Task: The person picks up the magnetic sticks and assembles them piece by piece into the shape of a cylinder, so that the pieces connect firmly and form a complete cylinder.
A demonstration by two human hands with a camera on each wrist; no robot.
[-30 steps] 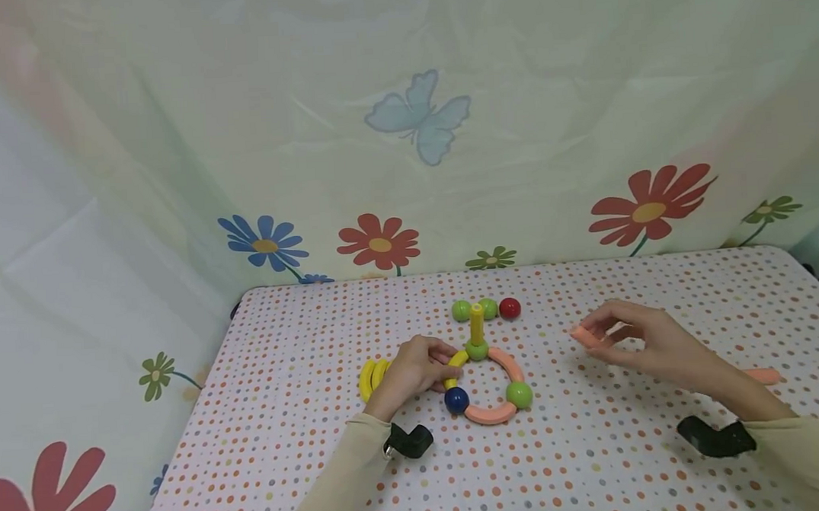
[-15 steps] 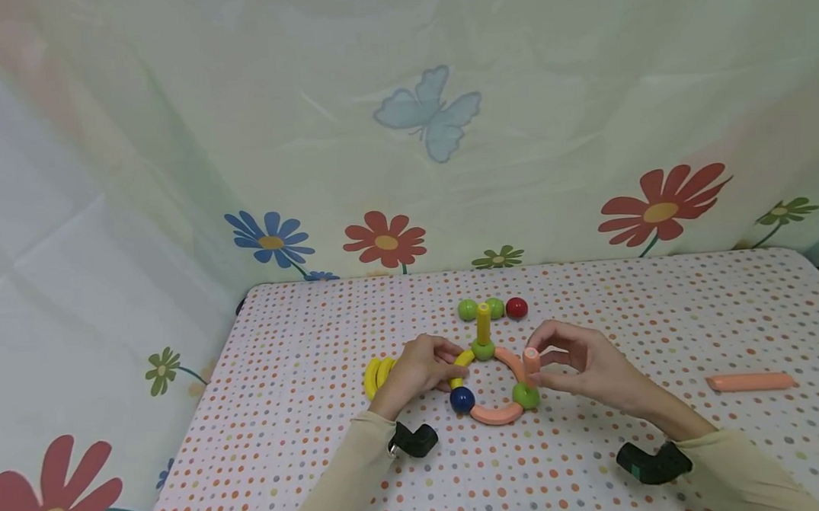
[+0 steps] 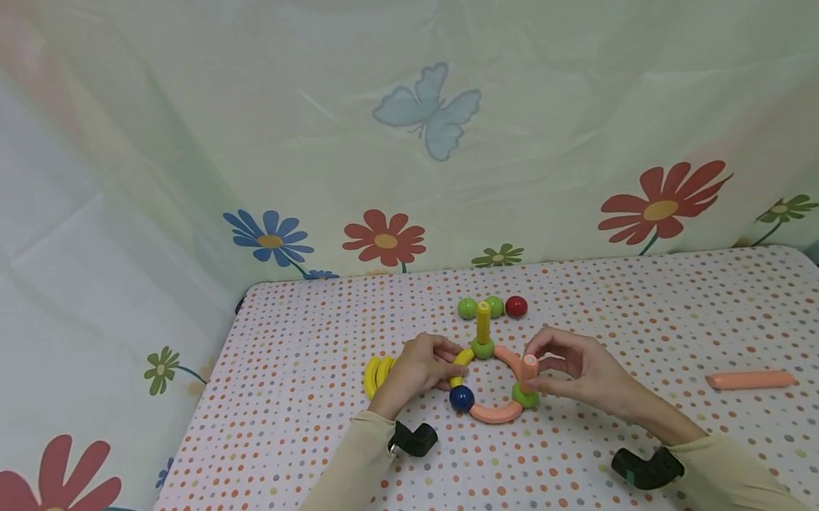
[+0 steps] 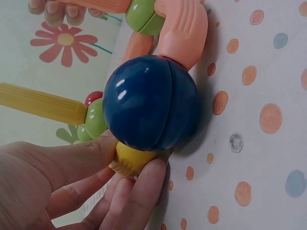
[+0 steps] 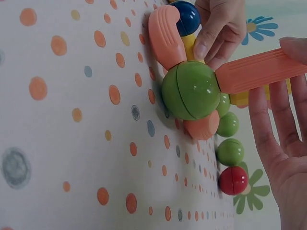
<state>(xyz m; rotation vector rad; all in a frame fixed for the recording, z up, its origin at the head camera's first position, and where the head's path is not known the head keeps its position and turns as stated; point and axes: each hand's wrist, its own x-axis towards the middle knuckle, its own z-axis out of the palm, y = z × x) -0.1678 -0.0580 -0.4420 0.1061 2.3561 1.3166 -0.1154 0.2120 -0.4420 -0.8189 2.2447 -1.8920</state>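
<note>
Right Hand Pinched a Coral Rod on the Green Ball

From my end, I saw the right hand (image 3: pixel 579 370) gripping a coral rod (image 5: pixel 261 71) upright, thumb against fingers, its lower end touching the green ball (image 5: pixel 189 93) just beneath the fingertips. The left hand (image 3: pixel 421 365) pinched a curved yellow piece (image 3: pixel 463 361) of the ring lying between both hands. Just nearer than the left fingertips sat the blue ball (image 3: pixel 461 399), with a curved coral piece (image 3: pixel 496 413) running from it to the green ball.

Beyond the left fingertips, a yellow rod (image 3: pixel 483 325) stood on the far green ball (image 3: pixel 483 349), the tall thing between the hands. Behind it sat two loose green balls (image 3: pixel 467 308) and a red ball (image 3: pixel 516 306). Yellow curves (image 3: pixel 372 377) lay left of the left hand, which partly hid them. Well right of the right hand, a second coral rod (image 3: pixel 751 380) lay flat on the surface (image 3: pixel 549 470).
</note>
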